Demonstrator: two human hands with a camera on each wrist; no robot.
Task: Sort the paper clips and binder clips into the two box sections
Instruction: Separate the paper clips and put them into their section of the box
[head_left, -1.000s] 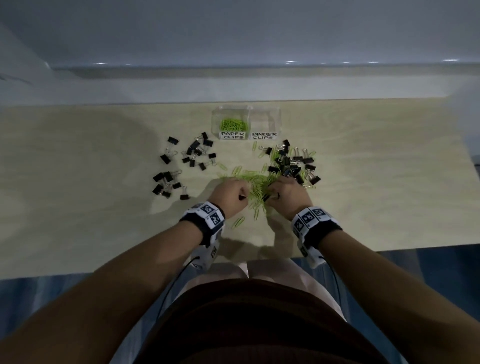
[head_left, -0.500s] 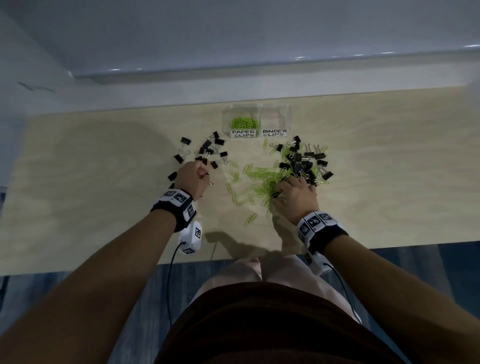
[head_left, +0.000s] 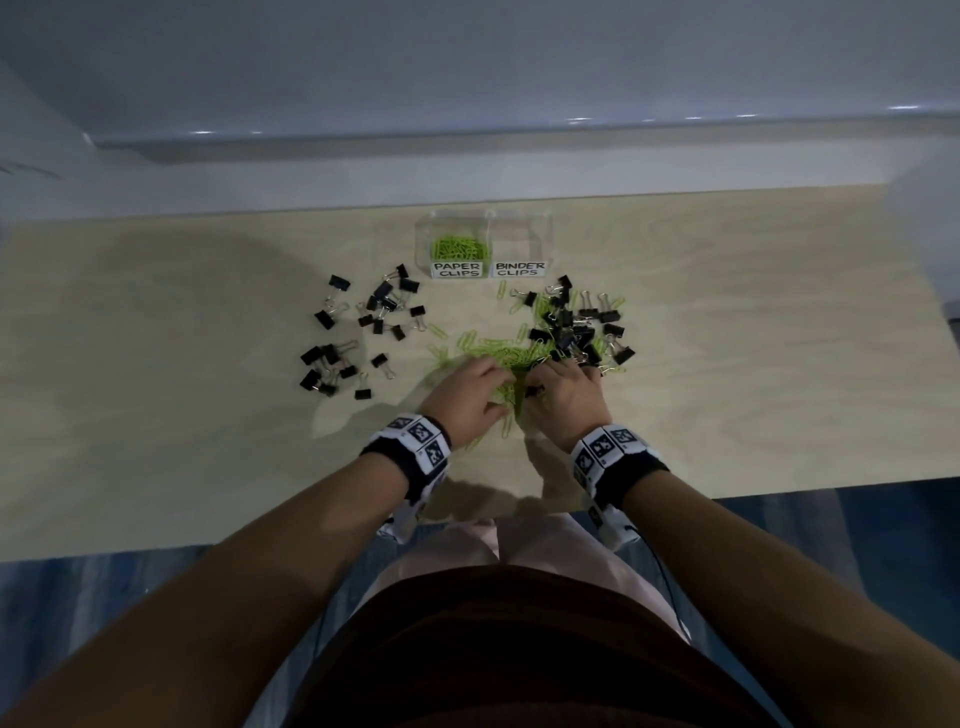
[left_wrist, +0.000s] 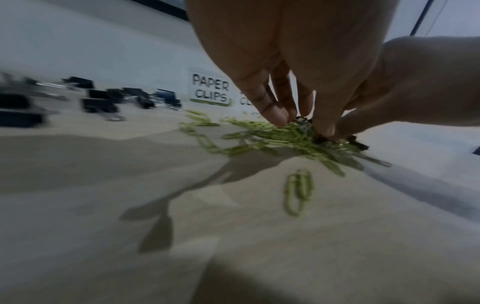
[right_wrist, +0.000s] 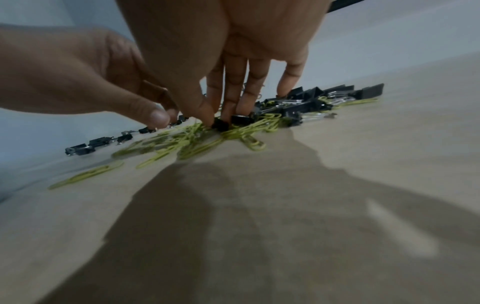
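Note:
A clear two-section box (head_left: 545, 234) stands at the back of the table. Its PAPER CLIPS section (head_left: 460, 248) holds green clips, and I see nothing in the BINDER CLIPS section (head_left: 519, 244). A pile of green paper clips (head_left: 493, 353) lies in the middle. My right hand (head_left: 535, 382) pinches a black binder clip (right_wrist: 221, 125) in that pile between thumb and index finger. My left hand (head_left: 501, 374) is beside it, its fairly straight fingertips (left_wrist: 278, 119) touching the green clips.
A group of only black binder clips (head_left: 358, 332) lies to the left of the pile. Binder clips mixed with green paper clips (head_left: 576, 327) lie to the right. A single paper clip (left_wrist: 298, 191) sits nearer me. The table's front edge (head_left: 208, 545) is close.
My left hand went out to the left group of binder clips half a second ago and has come back to the middle pile. The right hand stayed at the pile.

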